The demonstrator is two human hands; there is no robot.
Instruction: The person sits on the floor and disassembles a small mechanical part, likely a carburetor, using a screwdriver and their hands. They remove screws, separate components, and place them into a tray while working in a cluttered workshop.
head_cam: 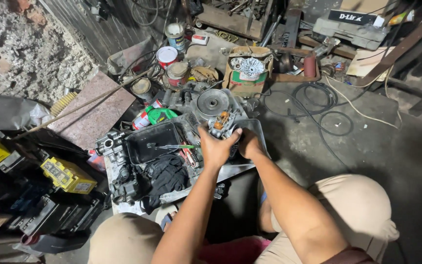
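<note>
A dull grey cast-metal engine part [222,123] with copper-coloured windings sits beside a glossy black plastic tray [142,146]. A matt black cloth [166,175] lies crumpled on the rough, stained concrete floor [377,142].

Dark concrete floor [391,146], stained, dim light overall. Rough crumbling plaster wall [30,54] at 10 o'clock, corrugated metal sheet [103,29] beside it at 11. Reddish stone slab [96,115] lying flat at 9-10 o'clock, a thin rod across it. Black cables [313,105] coiled on the floor at 2 o'clock. Cardboard box [247,73] and paint tins [167,56] at 12. Yellow boxes [67,175] on dark clutter at 8-9 o'clock. Rusty metal bar [406,44] slants at 2.
</note>
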